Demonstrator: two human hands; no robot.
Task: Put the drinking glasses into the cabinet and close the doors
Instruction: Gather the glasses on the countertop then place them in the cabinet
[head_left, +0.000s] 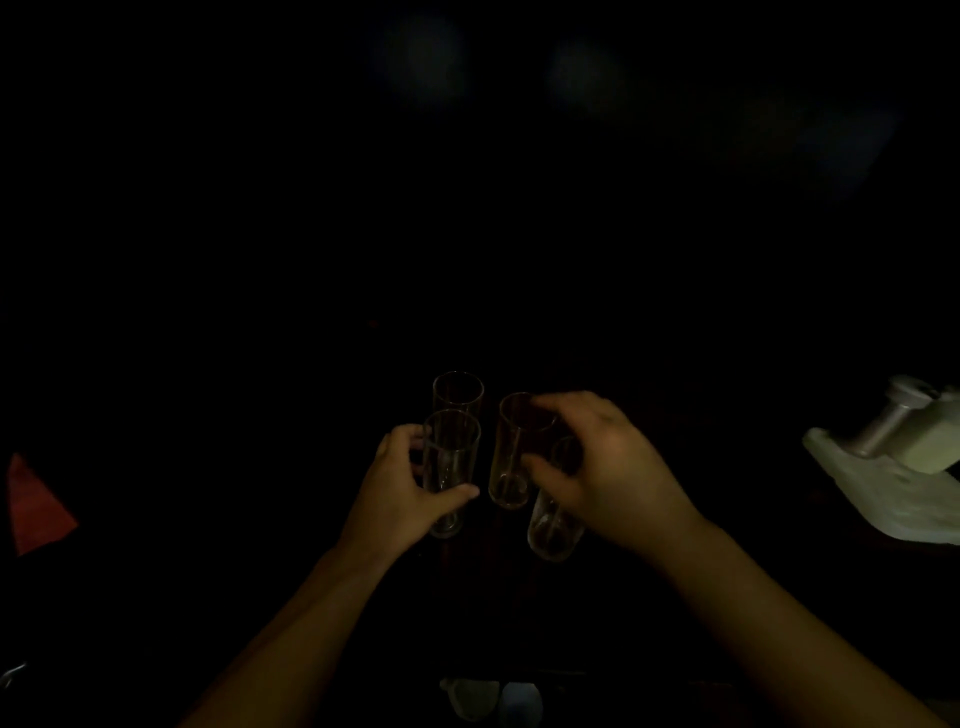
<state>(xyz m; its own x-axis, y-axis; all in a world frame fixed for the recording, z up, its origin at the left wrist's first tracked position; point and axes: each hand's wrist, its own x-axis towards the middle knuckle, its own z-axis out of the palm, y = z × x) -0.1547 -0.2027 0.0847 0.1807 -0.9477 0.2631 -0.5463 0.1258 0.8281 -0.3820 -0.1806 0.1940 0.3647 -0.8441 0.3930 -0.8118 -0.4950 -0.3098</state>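
Lighting is very poor. The surface under the glasses reads as near-black, and its material, edges and extent cannot be made out. No cabinet or doors can be distinguished in the darkness; two faint pale blurs high above the glasses are unidentifiable.

Landmark: the upright centre glass (511, 452), a clear straight-walled cylinder.

Just to its left stand two like glasses, one behind the other: the far glass (458, 393), free of any hand, and the near-left glass (450, 467). The left hand (402, 491) holds the near-left glass, thumb curled across its front wall, fingers wrapped round its far side.

Just right of and nearer than the centre glass, a fourth glass (553, 525) leans, its upper part hidden behind the right hand (605, 467). That hand is arched over both, fingertips at the centre glass's rim and thumb against the leaning glass; whether it grips one or both cannot be told for certain, though the fingers are curled on them.

Far right of the centre glass: a pale, crumpled cloth or bag (883, 493) bearing a grey metal cylinder (888, 421) and a pale greenish block (935, 441), cut off by the frame edge. Far left: a red triangular shape (36, 506), unidentifiable. Below, at the bottom edge, pale rounded objects (493, 699) too dim to name.
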